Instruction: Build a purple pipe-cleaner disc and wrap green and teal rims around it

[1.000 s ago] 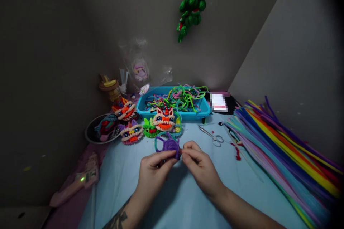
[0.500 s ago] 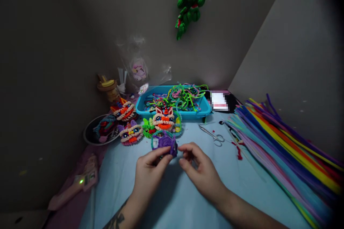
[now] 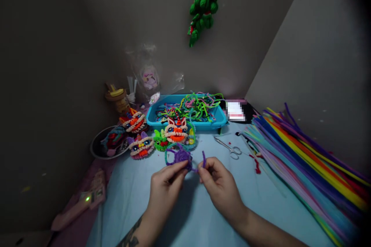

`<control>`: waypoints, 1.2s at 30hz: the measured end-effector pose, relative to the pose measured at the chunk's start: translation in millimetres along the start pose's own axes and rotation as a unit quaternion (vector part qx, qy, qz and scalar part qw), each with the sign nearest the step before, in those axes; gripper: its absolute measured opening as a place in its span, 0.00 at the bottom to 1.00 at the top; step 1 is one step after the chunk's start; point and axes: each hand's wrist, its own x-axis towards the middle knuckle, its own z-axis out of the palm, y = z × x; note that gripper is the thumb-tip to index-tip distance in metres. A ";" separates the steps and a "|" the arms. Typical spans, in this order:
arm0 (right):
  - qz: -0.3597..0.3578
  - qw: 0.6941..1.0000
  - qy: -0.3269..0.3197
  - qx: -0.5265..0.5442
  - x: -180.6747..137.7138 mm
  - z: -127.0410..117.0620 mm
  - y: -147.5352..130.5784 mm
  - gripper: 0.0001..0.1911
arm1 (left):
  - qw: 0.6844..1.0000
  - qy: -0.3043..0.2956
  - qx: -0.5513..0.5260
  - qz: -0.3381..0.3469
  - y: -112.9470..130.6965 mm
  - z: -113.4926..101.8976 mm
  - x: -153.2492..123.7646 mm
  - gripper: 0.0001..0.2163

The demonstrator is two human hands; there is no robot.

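Note:
My left hand (image 3: 166, 185) pinches a small purple pipe-cleaner piece with a teal loop (image 3: 179, 157) just above the light blue table cover (image 3: 191, 216). My right hand (image 3: 218, 183) is closed on the loose purple end (image 3: 203, 159) that sticks out of that piece to the right. Both hands meet at the table's middle. Just behind them lie several finished pipe-cleaner animal faces (image 3: 176, 131).
A blue tray of pipe-cleaner scraps (image 3: 188, 112) stands at the back. Scissors (image 3: 228, 147) lie right of the hands. A wide fan of long coloured pipe cleaners (image 3: 301, 162) fills the right side. A dark bowl (image 3: 108, 144) and a pink glue gun (image 3: 79, 204) sit left. A green ornament (image 3: 203, 5) hangs above.
My right hand let go for a moment, then took hold of a purple end and drew it out to the right. The left hand kept its hold on the purple piece.

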 end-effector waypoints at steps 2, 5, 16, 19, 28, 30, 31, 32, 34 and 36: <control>0.009 0.999 -0.016 0.029 -0.9 0.2 0.8 0.08 | 1.000 0.015 -0.004 -0.013 -0.5 -0.7 -0.1 0.09; -0.039 0.996 -0.073 0.035 -2.9 1.1 -5.4 0.07 | 0.999 0.033 -0.008 -0.006 -0.8 -0.9 -0.5 0.09; -0.149 0.941 -0.283 0.115 -13.0 -7.8 -29.0 0.06 | 0.980 0.087 -0.121 -0.133 4.2 -1.1 7.1 0.11; -0.095 0.940 -0.269 0.185 -9.5 -13.8 -27.2 0.07 | 0.970 0.096 -0.156 -0.161 4.5 -1.6 10.3 0.14; 0.085 0.916 0.070 0.385 36.0 -40.2 -17.9 0.14 | 0.973 0.045 -0.157 -0.163 5.4 1.8 2.3 0.14; 0.108 0.914 0.101 0.377 45.2 -45.0 -11.4 0.14 | 0.976 0.021 -0.151 -0.153 6.0 3.6 -1.1 0.12; 0.116 0.916 0.109 0.369 47.9 -45.8 -7.9 0.14 | 0.977 0.010 -0.151 -0.150 5.8 4.2 -2.0 0.12; 0.120 0.919 0.110 0.358 49.0 -45.6 -4.6 0.14 | 0.977 0.002 -0.153 -0.150 5.1 4.6 -2.3 0.12; 0.110 0.934 0.082 0.331 46.9 -42.1 0.7 0.14 | 0.973 0.009 -0.168 -0.155 2.7 4.1 -0.9 0.13; 0.069 0.957 0.027 0.281 40.6 -35.9 3.3 0.16 | 0.968 0.039 -0.193 -0.155 0.0 2.2 2.1 0.15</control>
